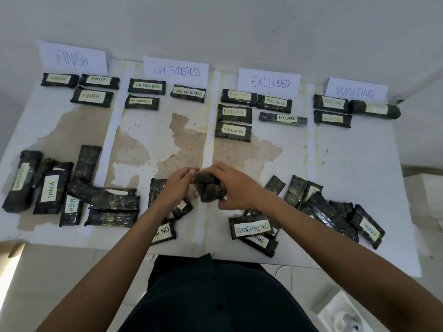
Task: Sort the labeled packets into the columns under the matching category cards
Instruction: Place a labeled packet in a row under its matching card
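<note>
- The held packet is up off the surface, over the white tape strip that divides the middle two columns. Both grips are clamped on it: the right grip curls over its top, and the left grip pinches its left end.
- Its label faces away from the camera. If it is set down unread, it could land under the wrong card, as the ON PROGRESS card and EXCLUDED card are equally close.
- Unsorted packets lie heaped directly beneath both forearms. A low reach forward could drag the ON PROGRESS packet, or nudge the WAITING packet off the near edge.
- The EXCLUDED column is already crowded, so another packet dropped carelessly there may cover a neighbour's label.
- The rolled packet under the WAITING card looks rounded, and a bump could send it rolling.
</note>
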`<action>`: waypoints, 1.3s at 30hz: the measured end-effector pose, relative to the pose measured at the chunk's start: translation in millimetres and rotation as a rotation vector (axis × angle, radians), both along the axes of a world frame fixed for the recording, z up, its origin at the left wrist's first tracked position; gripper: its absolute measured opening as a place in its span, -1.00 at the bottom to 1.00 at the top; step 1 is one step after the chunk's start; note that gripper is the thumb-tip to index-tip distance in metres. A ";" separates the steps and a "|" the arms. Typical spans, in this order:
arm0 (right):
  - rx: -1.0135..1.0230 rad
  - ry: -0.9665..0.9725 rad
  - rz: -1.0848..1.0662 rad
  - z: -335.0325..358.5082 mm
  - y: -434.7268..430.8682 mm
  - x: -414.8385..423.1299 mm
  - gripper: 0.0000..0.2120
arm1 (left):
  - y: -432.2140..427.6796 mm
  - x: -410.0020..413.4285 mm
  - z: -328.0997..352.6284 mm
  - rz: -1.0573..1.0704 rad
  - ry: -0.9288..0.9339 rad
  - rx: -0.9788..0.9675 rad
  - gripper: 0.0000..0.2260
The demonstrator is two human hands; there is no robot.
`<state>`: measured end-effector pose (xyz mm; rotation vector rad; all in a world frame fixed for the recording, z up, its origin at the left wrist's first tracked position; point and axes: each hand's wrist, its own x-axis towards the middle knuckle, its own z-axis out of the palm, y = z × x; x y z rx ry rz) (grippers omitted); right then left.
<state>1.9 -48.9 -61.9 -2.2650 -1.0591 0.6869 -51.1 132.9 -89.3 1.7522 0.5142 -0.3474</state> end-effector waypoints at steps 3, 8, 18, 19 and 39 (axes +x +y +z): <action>0.223 0.391 -0.391 17.3 -14.9 6.3 -0.44 | -15.3 6.0 1.9 0.032 0.174 -0.156 -0.70; 0.500 0.713 -0.656 18.2 -33.4 16.0 -0.57 | -42.2 7.3 5.6 0.062 0.357 -0.559 -0.71; 0.717 0.971 -0.927 10.3 -50.8 15.7 -0.73 | -56.3 7.3 2.8 0.180 0.293 -0.711 -0.75; 0.716 0.968 -0.962 9.6 -53.0 17.1 -0.74 | -54.2 9.8 2.9 0.183 0.281 -0.695 -0.76; -0.358 -0.398 -0.283 6.4 -138.7 54.7 -0.33 | -111.3 98.1 19.0 -0.157 0.159 -0.121 -0.77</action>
